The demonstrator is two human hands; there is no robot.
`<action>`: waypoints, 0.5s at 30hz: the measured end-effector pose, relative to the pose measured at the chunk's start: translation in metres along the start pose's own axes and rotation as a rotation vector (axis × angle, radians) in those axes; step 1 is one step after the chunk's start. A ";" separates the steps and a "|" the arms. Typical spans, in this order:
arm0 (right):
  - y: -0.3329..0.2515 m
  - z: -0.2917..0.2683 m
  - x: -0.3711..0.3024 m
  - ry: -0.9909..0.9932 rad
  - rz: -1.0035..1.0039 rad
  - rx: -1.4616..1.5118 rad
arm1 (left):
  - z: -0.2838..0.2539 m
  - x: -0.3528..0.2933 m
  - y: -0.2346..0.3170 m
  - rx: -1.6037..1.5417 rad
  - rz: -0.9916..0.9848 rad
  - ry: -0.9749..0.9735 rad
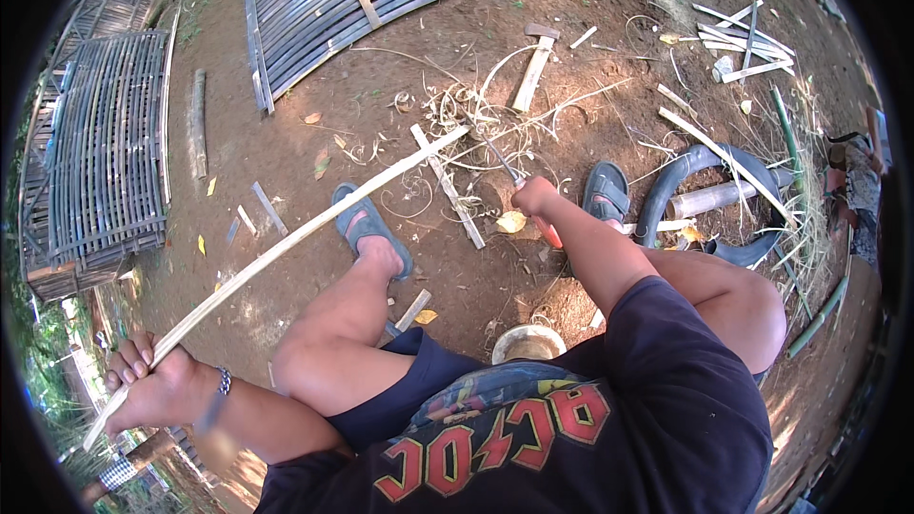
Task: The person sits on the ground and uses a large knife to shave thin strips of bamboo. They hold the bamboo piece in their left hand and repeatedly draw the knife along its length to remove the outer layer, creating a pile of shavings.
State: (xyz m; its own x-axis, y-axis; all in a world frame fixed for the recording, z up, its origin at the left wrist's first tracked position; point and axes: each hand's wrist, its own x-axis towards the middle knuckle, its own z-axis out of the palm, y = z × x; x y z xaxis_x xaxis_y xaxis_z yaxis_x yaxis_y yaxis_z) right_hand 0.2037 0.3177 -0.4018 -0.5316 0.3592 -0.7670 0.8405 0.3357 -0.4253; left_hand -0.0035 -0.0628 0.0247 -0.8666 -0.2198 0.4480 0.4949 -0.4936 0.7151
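The left hand (162, 388) has its grip wrapped around a pale strip (309, 230) close to the near end; the strip's long axis runs forward and rightward from there. The right hand (536, 196), nearer the far tip, is closed on a knife (502, 160), its blade slanting forward-left to that tip; contact cannot be told. Beyond: curled shavings (455, 107).

Strip (286, 245) from left hand (164, 390) at 8 o'clock to shavings (446, 110) on ground (295, 157) at 12, knife (512, 171) in right hand (536, 196) near centre, hatchet (533, 76) at 1, sticks (752, 46) at 2, tyre (664, 187) at 3, log (198, 124) at 10
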 end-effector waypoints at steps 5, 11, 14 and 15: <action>-0.033 0.024 -0.043 0.262 -0.056 0.048 | 0.009 -0.010 -0.005 -0.208 0.011 -0.193; -0.103 0.012 -0.125 0.195 -0.330 0.083 | 0.014 -0.016 -0.005 -0.322 -0.090 -0.480; -0.142 0.006 -0.164 0.211 -0.565 0.077 | 0.012 -0.018 -0.003 -0.317 -0.063 -0.467; -0.147 0.006 -0.171 0.206 -0.628 0.099 | 0.014 -0.019 -0.003 -0.312 -0.056 -0.460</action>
State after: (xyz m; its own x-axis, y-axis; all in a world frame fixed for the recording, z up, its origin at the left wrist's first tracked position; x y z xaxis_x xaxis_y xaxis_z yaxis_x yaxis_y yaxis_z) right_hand 0.1716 0.2018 -0.2103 -0.9241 0.2838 -0.2558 0.3649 0.4574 -0.8110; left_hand 0.0127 -0.0454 0.0215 -0.7391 0.1691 0.6520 0.3460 -0.7352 0.5829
